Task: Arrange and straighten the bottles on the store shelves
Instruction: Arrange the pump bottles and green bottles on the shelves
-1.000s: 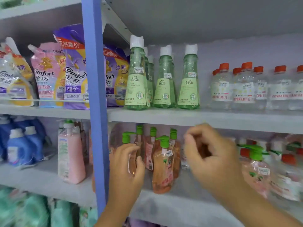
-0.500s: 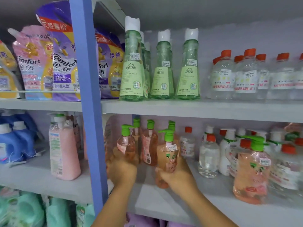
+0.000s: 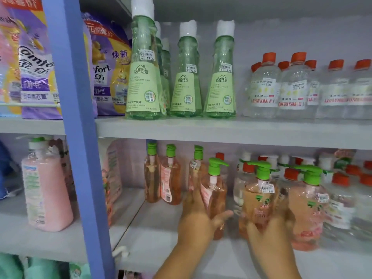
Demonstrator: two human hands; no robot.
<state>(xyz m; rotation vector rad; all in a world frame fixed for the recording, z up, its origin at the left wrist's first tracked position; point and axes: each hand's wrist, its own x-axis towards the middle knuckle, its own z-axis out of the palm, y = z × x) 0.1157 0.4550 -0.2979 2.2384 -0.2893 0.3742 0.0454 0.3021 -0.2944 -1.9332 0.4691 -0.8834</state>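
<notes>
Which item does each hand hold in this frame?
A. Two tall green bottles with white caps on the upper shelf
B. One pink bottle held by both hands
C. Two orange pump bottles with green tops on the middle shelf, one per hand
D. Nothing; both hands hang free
C: the left hand grips one orange pump bottle and the right hand grips another orange pump bottle, both on the middle shelf.

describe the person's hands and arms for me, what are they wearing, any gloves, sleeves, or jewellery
Both the left hand and the right hand are bare, with no gloves. No rings, watch or bracelet show on the visible parts. Both forearms are uncovered down to the bottom edge of the head view, so no sleeve is visible.
</notes>
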